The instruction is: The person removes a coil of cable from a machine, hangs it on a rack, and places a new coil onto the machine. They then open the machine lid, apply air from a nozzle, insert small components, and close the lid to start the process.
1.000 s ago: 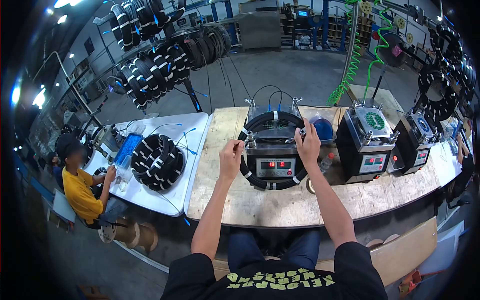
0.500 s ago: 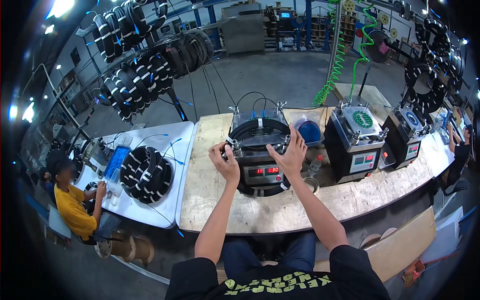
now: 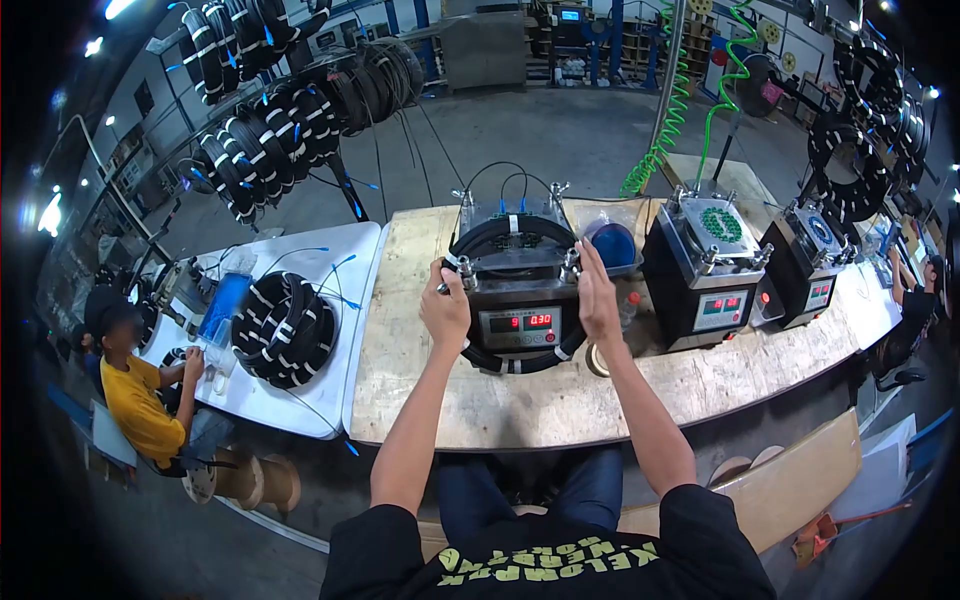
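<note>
Since the earlier frame, the right hand [image 3: 599,300] has straightened its spread fingers along the coil's right side. The left hand [image 3: 445,308], well apart from it, curls at the left side; whether it grips is unclear. Between them, the black coil [image 3: 495,232] loops around the front of a machine [image 3: 500,292]. Just right of the right hand stands a bottle [image 3: 629,310]; beyond are a blue bowl [image 3: 612,245] and two more machines [image 3: 690,285]. Farther left of the left hand sits a seated person [image 3: 142,405].
</note>
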The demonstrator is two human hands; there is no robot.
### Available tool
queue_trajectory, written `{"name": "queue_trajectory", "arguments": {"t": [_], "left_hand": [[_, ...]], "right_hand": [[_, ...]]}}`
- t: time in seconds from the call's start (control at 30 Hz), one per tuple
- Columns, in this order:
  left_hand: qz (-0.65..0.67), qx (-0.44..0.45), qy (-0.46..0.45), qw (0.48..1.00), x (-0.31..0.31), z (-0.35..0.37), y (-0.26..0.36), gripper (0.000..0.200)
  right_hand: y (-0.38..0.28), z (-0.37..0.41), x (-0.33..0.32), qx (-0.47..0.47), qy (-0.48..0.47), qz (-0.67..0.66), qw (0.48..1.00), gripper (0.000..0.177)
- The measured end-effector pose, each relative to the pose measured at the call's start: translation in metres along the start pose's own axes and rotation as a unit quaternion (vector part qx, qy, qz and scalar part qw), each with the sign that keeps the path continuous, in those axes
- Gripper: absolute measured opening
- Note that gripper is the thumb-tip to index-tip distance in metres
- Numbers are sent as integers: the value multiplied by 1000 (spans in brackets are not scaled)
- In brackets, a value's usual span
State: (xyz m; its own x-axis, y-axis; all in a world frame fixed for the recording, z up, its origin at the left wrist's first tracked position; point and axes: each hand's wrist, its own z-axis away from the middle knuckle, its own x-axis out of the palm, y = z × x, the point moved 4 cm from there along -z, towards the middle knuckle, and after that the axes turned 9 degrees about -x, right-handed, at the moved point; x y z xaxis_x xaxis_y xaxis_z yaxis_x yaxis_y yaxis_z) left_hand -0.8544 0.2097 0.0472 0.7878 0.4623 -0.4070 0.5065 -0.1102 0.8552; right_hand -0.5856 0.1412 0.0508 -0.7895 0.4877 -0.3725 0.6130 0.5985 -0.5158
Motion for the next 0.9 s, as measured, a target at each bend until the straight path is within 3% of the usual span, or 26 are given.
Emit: {"name": "queue_trajectory", "arguments": {"t": [0.13,0.33,0.43,0.53,0.6,0.73,0.83,0.9], "left_hand": [[8,12,-14,1000,0,-2,-5,41],[50,44,34,997,6,-2,-8,46],[49,37,37,997,7,-2,-9,52],[44,32,31,998,7,-1,-12,55],[38,41,43,997,7,-1,-11,56],[52,42,46,997,5,2,-7,51],[57,51,42,996,4,3,-7,54],[62,51,40,996,4,2,-9,49]], "right_hand": [[9,-2,-13,80,-21,-88,993,51],[-31,11,-21,-40,118,142,982,36],[-21,15,-15,55,82,8,995,33],[-15,12,-14,221,111,-127,961,33],[-13,9,-14,287,92,-145,942,36],[-11,8,-9,83,116,-23,990,34],[-3,8,-2,158,90,-95,979,35],[3,-2,-5,141,109,-49,983,36]]}}
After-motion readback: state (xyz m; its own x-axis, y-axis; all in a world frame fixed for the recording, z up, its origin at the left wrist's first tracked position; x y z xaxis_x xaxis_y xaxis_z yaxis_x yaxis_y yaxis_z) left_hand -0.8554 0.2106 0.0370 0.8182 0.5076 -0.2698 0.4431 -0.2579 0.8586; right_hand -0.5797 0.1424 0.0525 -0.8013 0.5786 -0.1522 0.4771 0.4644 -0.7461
